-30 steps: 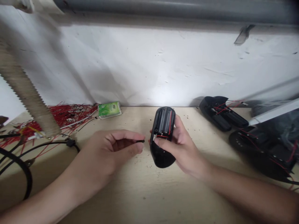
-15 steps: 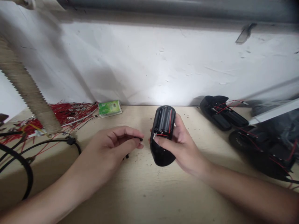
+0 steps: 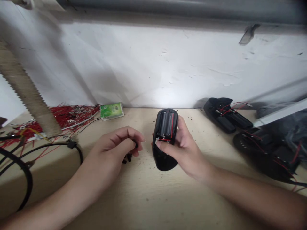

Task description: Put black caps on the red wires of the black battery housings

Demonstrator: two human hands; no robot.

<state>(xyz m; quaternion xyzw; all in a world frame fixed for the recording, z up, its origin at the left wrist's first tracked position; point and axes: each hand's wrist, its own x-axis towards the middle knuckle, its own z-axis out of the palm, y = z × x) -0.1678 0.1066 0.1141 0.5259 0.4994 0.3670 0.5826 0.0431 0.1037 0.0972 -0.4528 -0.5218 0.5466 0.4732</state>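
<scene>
The black casing [image 3: 164, 134] is gripped by the right hand [image 3: 189, 151], which is closed round it from the right, with the thumb laid across its lower half close against a small white connector [image 3: 156, 140] and the fingers passed behind. Its long axis is pointed away from the body toward the wall [image 3: 148, 64], with only a slight lean, and the face bearing the red wire [image 3: 172, 126] is turned up to view. In the left hand [image 3: 117, 147] a small black piece [image 3: 136, 143] is pinched between thumb and curled fingers; most of it is hidden, so the way it points cannot be told. The casing is thus placed to the right of the left fingertips, at much the same depth, and a strip of tabletop [image 3: 146, 166] is left between, so the two are not touching. That gap is bordered by the casing's long left side rather than by either end (the connector is set near that same edge). Loose black pieces [image 3: 129, 157] are scattered just under the left hand. Whether the casing's near end is also rested on the tabletop cannot be told.
</scene>
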